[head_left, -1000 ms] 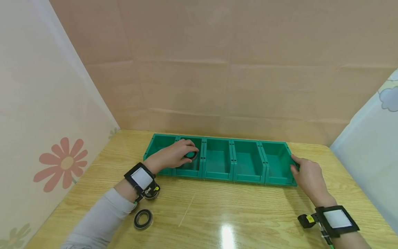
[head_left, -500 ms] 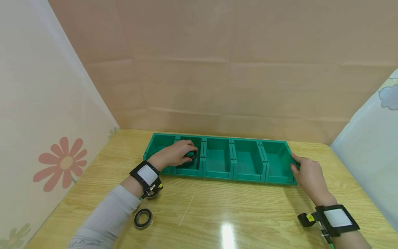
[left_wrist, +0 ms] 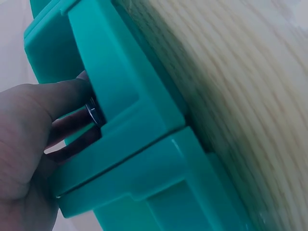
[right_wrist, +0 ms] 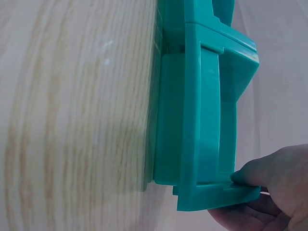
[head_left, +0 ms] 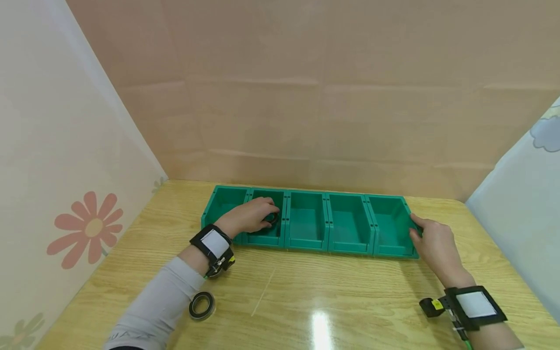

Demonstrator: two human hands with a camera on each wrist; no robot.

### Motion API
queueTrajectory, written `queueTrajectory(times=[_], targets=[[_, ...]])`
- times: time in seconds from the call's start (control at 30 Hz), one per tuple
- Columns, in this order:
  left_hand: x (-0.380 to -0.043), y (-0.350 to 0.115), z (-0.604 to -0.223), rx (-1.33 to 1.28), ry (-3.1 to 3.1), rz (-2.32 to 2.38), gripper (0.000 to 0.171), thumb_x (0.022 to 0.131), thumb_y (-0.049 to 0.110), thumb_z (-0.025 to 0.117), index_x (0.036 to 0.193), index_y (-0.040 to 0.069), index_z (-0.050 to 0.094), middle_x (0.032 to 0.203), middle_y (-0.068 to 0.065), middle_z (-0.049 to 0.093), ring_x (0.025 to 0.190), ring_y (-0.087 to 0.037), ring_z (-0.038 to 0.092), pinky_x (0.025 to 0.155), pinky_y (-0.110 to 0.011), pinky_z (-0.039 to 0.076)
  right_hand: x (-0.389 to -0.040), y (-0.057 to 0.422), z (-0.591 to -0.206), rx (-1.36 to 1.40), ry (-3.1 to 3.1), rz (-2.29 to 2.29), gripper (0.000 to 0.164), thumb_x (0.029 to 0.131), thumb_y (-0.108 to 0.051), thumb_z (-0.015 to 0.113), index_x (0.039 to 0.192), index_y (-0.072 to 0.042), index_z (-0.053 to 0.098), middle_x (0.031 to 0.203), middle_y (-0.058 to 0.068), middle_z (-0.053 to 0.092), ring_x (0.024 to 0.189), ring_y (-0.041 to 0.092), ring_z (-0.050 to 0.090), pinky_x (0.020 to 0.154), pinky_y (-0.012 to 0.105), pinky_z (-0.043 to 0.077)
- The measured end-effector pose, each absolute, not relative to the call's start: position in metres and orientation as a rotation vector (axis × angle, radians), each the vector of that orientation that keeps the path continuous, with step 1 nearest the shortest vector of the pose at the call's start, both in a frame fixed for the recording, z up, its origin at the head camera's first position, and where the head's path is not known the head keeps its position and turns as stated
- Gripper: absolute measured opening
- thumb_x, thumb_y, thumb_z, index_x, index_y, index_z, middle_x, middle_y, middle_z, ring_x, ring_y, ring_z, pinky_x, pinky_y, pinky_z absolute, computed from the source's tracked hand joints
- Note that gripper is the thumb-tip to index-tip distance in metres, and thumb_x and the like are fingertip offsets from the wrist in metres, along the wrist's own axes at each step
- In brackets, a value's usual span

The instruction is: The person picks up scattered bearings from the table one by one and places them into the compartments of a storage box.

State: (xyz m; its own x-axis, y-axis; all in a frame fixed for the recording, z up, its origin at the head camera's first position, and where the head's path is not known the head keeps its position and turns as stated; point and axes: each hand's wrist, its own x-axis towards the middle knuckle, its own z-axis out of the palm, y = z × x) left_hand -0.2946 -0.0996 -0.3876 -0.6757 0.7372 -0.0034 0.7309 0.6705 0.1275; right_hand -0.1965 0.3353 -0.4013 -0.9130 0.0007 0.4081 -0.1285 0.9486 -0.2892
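My left hand (head_left: 250, 215) reaches into the second green bin (head_left: 268, 240) from the left and pinches a bearing (head_left: 273, 218), a dark ring with a metal edge. In the left wrist view the bearing (left_wrist: 94, 111) shows between thumb and fingers, low behind the bin's front wall, which hides part of it. At the far right of the row, my right hand (head_left: 436, 245) grips the side rim of the last bin (head_left: 395, 251), thumb inside and fingers outside, as the right wrist view also shows.
Several green bins stand joined in a row near the back of the wooden table (head_left: 350, 301). One bearing (head_left: 201, 306) lies flat in front, beside the left sleeve (head_left: 162, 296); another (head_left: 215, 273) is mostly hidden under the left wrist camera. A brown paper wall (head_left: 323, 97) rises behind.
My left hand has gone slightly deeper into the second bin with the bearing, and its forearm has shifted right. The right hand keeps its grip on the end bin.
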Motion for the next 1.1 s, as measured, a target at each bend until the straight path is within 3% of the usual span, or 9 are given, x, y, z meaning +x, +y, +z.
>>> queueTrajectory(times=[0.13, 0.33, 0.57, 0.87, 1.1], targets=[[-0.295, -0.097, -0.388, 1.229, 2.817, 0.135, 0.036, 0.09, 0.016, 0.073, 0.125, 0.007, 0.067, 0.116, -0.011, 0.064, 0.106, -0.022, 0.062, 0.091, -0.035, 0.055, -0.196, 0.336, -0.402, 0.079, -2.702, 0.441, 0.039, 0.092, -0.001, 0.06, 0.126, 0.015, 0.058, 0.059, 0.017, 0.058, 0.043, 0.016, 0.035, 0.04, 0.025, 0.025], [-0.295, -0.093, -0.391, 1.218, 2.815, 0.112, 0.03, 0.09, 0.016, 0.073, 0.119, 0.007, 0.069, 0.111, -0.01, 0.064, 0.099, -0.02, 0.06, 0.088, -0.035, 0.055, -0.194, 0.336, -0.401, 0.08, -2.702, 0.447, 0.039, 0.092, -0.001, 0.061, 0.127, 0.015, 0.057, 0.075, 0.031, 0.064, 0.044, 0.016, 0.036, 0.04, 0.026, 0.026], [-0.295, -0.089, -0.392, 1.203, 2.797, 0.116, 0.025, 0.09, 0.016, 0.073, 0.113, 0.008, 0.07, 0.104, -0.008, 0.063, 0.09, -0.017, 0.056, 0.083, -0.034, 0.053, -0.192, 0.337, -0.401, 0.079, -2.701, 0.455, 0.039, 0.092, -0.002, 0.061, 0.126, 0.015, 0.058, 0.06, 0.018, 0.058, 0.044, 0.016, 0.035, 0.04, 0.025, 0.026], [-0.293, -0.087, -0.392, 1.193, 2.789, 0.105, 0.021, 0.09, 0.016, 0.073, 0.11, 0.008, 0.072, 0.104, -0.008, 0.063, 0.091, -0.018, 0.056, 0.085, -0.033, 0.054, -0.19, 0.336, -0.4, 0.075, -2.697, 0.448, 0.039, 0.092, -0.002, 0.061, 0.126, 0.015, 0.058, 0.057, 0.015, 0.055, 0.044, 0.016, 0.035, 0.04, 0.025, 0.025], [-0.289, -0.087, -0.39, 1.186, 2.778, 0.118, 0.019, 0.089, 0.014, 0.074, 0.107, 0.006, 0.072, 0.102, -0.01, 0.063, 0.088, -0.018, 0.054, 0.083, -0.034, 0.053, -0.189, 0.335, -0.4, 0.091, -2.682, 0.445, 0.038, 0.091, -0.001, 0.061, 0.124, 0.016, 0.059, 0.066, 0.026, 0.062, 0.044, 0.016, 0.035, 0.04, 0.025, 0.025]])
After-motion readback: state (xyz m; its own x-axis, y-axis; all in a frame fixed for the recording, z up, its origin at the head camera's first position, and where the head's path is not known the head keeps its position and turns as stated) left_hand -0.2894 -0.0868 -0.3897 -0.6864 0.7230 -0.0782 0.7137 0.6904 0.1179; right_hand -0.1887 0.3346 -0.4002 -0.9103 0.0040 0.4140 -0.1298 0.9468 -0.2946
